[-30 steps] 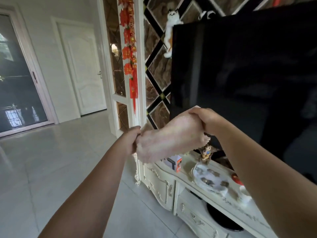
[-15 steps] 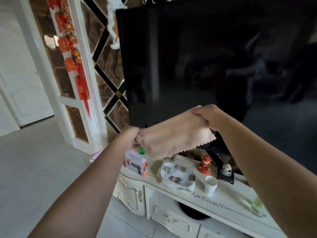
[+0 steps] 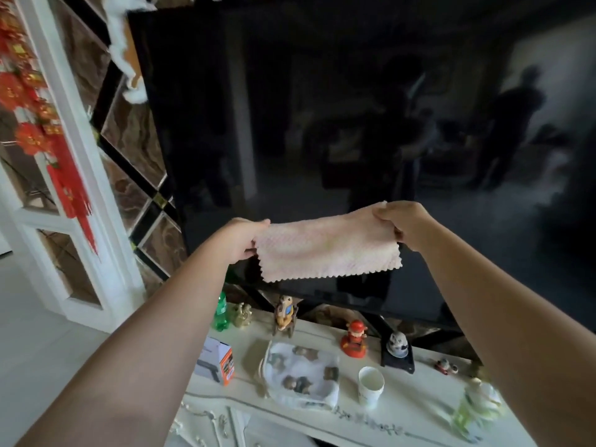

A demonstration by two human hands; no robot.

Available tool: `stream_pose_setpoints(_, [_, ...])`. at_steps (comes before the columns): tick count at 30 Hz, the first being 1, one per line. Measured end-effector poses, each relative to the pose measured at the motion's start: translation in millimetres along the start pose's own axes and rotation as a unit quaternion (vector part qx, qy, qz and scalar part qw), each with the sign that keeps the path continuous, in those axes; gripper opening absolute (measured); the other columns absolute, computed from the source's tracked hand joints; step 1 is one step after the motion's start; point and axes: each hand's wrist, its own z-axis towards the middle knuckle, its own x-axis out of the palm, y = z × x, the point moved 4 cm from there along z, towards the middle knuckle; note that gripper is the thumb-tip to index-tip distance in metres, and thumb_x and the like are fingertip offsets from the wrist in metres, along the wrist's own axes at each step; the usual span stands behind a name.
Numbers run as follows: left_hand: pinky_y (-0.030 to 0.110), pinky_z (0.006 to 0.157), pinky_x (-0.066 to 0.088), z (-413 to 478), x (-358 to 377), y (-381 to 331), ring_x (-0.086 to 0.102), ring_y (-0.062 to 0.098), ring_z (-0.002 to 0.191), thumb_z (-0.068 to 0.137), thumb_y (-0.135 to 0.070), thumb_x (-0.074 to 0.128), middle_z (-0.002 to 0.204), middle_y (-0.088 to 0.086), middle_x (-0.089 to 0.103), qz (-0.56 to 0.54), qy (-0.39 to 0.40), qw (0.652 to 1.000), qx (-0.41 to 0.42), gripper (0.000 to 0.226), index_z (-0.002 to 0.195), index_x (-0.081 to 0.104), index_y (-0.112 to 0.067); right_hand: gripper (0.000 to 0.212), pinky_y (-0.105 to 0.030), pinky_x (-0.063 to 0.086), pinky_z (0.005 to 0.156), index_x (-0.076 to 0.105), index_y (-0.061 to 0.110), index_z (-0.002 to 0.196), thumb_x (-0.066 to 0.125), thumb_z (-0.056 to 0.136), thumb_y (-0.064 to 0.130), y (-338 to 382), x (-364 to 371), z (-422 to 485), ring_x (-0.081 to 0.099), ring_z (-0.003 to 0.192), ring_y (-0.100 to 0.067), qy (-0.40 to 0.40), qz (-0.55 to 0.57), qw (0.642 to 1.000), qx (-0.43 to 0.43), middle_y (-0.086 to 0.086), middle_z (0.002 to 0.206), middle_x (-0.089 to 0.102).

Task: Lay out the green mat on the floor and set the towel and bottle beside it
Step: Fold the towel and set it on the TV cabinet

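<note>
A small pale pink towel with a zigzag edge hangs stretched flat in the air in front of a dark TV screen. My left hand pinches its left end and my right hand pinches its upper right corner. A green plastic bottle stands on the white cabinet below, partly hidden behind my left forearm. No green mat shows in this view.
The large black TV stands on a white ornate cabinet. On the cabinet are a white-and-orange box, a cloth with small figures, a white cup and several figurines. Pale tiled floor lies at the left.
My hands have moved apart and the bunched towel is now spread flat between them. The view has swung right and down, from the doorway toward the TV and cabinet top.
</note>
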Motion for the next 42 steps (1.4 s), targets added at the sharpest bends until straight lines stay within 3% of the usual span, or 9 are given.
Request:
stream_pose_setpoints(4, [0.029, 0.08, 0.041, 23, 8, -16, 0.055, 0.017, 0.089, 0.086, -0.018, 0.067, 0.099, 0.005, 0.062, 0.108, -0.019, 0.993, 0.051, 0.017, 0.102, 0.067, -0.01, 0.016, -0.042, 0.049, 0.096, 0.062, 0.011, 0.098, 0.064, 0.088, 0.022, 4, -10, 13, 0.061, 0.108, -0.031, -0.053, -0.023, 0.998, -0.015, -0.014, 0.118, 0.063])
stream_pose_setpoints(10, [0.029, 0.081, 0.048, 44, 15, -34, 0.061, 0.021, 0.09, 0.077, -0.019, 0.077, 0.1, 0.008, 0.067, 0.123, -0.051, 0.983, 0.129, 0.016, 0.083, 0.064, -0.012, 0.04, -0.031, 0.04, 0.085, 0.057, 0.012, 0.125, 0.062, 0.089, 0.029, 2, -11, 14, 0.052, 0.118, -0.025, -0.094, 0.029, 0.993, -0.058, -0.006, 0.123, 0.059])
stream_pose_setpoints(14, [0.027, 0.078, 0.039, 57, 22, -36, 0.054, 0.019, 0.098, 0.083, -0.025, 0.07, 0.114, 0.002, 0.061, 0.11, -0.031, 0.984, 0.137, 0.025, 0.103, 0.063, -0.012, 0.009, -0.042, 0.04, 0.103, 0.062, 0.019, 0.089, 0.062, 0.089, 0.029, -7, -10, 12, 0.055, 0.115, -0.026, -0.094, 0.1, 0.989, -0.054, -0.004, 0.107, 0.063])
stream_pose_setpoints(19, [0.029, 0.078, 0.043, 65, 28, -18, 0.049, 0.017, 0.088, 0.089, -0.03, 0.06, 0.101, -0.002, 0.053, 0.033, -0.023, 0.992, 0.123, 0.02, 0.101, 0.056, -0.015, 0.016, -0.037, 0.044, 0.081, 0.057, 0.02, 0.076, 0.06, 0.09, 0.027, -29, 2, 9, 0.054, 0.091, -0.021, -0.107, 0.115, 0.986, -0.061, -0.001, 0.086, 0.058])
stream_pose_setpoints(23, [0.022, 0.055, 0.035, 67, 31, 3, 0.042, 0.008, 0.063, 0.093, -0.031, 0.052, 0.078, -0.006, 0.046, 0.038, -0.051, 0.984, 0.168, 0.018, 0.086, 0.045, -0.016, 0.003, -0.037, 0.046, 0.078, 0.059, 0.021, 0.089, 0.059, 0.089, 0.024, -49, 18, 5, 0.054, 0.094, -0.02, -0.104, 0.116, 0.987, -0.048, 0.0, 0.095, 0.058])
stream_pose_setpoints(28, [0.019, 0.054, 0.033, 70, 29, 27, 0.042, 0.003, 0.066, 0.097, -0.029, 0.045, 0.077, -0.01, 0.044, 0.049, -0.076, 0.976, 0.198, 0.017, 0.094, 0.046, -0.012, 0.04, -0.034, 0.054, 0.072, 0.049, 0.02, 0.119, 0.066, 0.083, 0.014, -72, 42, 0, 0.06, 0.096, -0.019, -0.062, 0.115, 0.991, -0.007, 0.0, 0.107, 0.059])
stream_pose_setpoints(31, [0.022, 0.053, 0.031, 67, 32, 40, 0.045, 0.008, 0.068, 0.097, -0.03, 0.043, 0.08, -0.006, 0.046, 0.069, -0.082, 0.977, 0.184, 0.019, 0.097, 0.046, -0.012, 0.044, -0.04, 0.054, 0.081, 0.046, 0.005, 0.119, 0.063, 0.082, 0.018, -79, 54, -5, 0.062, 0.097, -0.026, -0.1, 0.016, 0.995, 0.01, -0.011, 0.11, 0.061])
stream_pose_setpoints(37, [0.022, 0.051, 0.036, 60, 51, 68, 0.047, 0.009, 0.064, 0.091, -0.028, 0.056, 0.084, -0.001, 0.051, 0.055, -0.003, 0.994, 0.091, 0.02, 0.097, 0.048, -0.011, 0.028, -0.033, 0.041, 0.055, 0.036, 0.001, 0.115, 0.048, 0.091, 0.009, -74, 75, -27, 0.054, 0.083, -0.013, -0.191, -0.115, 0.975, -0.002, 0.001, 0.08, 0.048])
stream_pose_setpoints(42, [0.018, 0.039, 0.042, 33, 82, 80, 0.051, 0.017, 0.051, 0.09, -0.012, 0.052, 0.068, 0.006, 0.056, -0.012, 0.107, 0.994, 0.001, 0.013, 0.078, 0.056, -0.017, 0.025, -0.018, 0.039, 0.049, 0.046, 0.015, 0.092, 0.05, 0.092, 0.039, -69, 106, -47, 0.052, 0.062, -0.011, -0.16, -0.133, 0.976, -0.067, 0.01, 0.069, 0.051])
